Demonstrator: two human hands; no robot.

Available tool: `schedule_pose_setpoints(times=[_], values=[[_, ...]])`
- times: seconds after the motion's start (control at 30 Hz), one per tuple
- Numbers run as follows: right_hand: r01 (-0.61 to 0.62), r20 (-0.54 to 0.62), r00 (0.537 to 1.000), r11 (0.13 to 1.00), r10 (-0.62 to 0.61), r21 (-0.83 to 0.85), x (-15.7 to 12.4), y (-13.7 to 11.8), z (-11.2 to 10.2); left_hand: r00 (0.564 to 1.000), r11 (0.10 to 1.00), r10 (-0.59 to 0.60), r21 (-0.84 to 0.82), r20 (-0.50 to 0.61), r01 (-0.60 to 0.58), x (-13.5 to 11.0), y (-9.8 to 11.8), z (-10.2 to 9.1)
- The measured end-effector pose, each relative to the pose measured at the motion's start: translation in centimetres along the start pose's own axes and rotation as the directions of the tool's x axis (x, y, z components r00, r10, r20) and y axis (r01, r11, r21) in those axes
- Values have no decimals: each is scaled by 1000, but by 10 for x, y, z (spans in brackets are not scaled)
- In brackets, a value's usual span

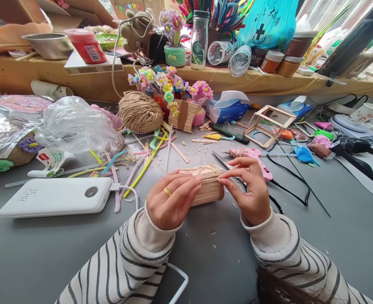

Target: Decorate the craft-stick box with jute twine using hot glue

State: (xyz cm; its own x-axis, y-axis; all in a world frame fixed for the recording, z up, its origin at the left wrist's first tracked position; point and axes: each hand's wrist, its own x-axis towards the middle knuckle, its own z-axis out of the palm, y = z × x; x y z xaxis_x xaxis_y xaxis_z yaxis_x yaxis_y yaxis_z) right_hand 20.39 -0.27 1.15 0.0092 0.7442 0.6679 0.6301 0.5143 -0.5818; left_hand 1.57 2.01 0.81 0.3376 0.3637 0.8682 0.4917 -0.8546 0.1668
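Note:
A small box of wooden craft sticks [207, 195] stands on the grey table before me, with twine [205, 172] laid along its upper edge. My left hand [170, 198], a gold ring on one finger, is closed over the box's left side, fingertips pressed at the top. At the right corner, the thumb and forefinger of my right hand [250, 190] pinch the twine's edge. Just behind the box lie metal scissors [221, 160], partly hidden by my right hand. A pink glue gun [246, 155] rests beyond that hand.
A white power bank [56, 196] with a cable lies at left. Behind are a ball of twine [140, 112], pipe cleaners [142, 169], a wooden frame [268, 126] and a blue tissue pack [229, 107]. The glue gun's black cord [303, 198] curls at right. Jars line the shelf [94, 78].

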Motion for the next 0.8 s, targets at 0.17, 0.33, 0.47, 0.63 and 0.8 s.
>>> schedule_pose_setpoints(times=[0.17, 0.33, 0.47, 0.63, 0.8], values=[[16, -28, 999, 999, -17, -38, -1, 0, 3, 1000, 999, 12, 43, -6, -11, 1, 1, 1], [35, -35, 999, 998, -37, -58, -2, 0, 4, 1000, 997, -2, 75, 0, 2, 1, 2, 2], [36, -39, 999, 998, -38, -55, -2, 0, 4, 1000, 998, 1, 67, 13, -2, 1, 2, 2], [-3, -46, 999, 999, 1, -39, -2, -1, 4, 1000, 998, 10, 59, 14, -11, 1, 2, 1], [-207, -22, 977, 967, 212, 150, -3, 4, 6, 1000, 998, -7, 57, 7, 7, 1, 2, 2]])
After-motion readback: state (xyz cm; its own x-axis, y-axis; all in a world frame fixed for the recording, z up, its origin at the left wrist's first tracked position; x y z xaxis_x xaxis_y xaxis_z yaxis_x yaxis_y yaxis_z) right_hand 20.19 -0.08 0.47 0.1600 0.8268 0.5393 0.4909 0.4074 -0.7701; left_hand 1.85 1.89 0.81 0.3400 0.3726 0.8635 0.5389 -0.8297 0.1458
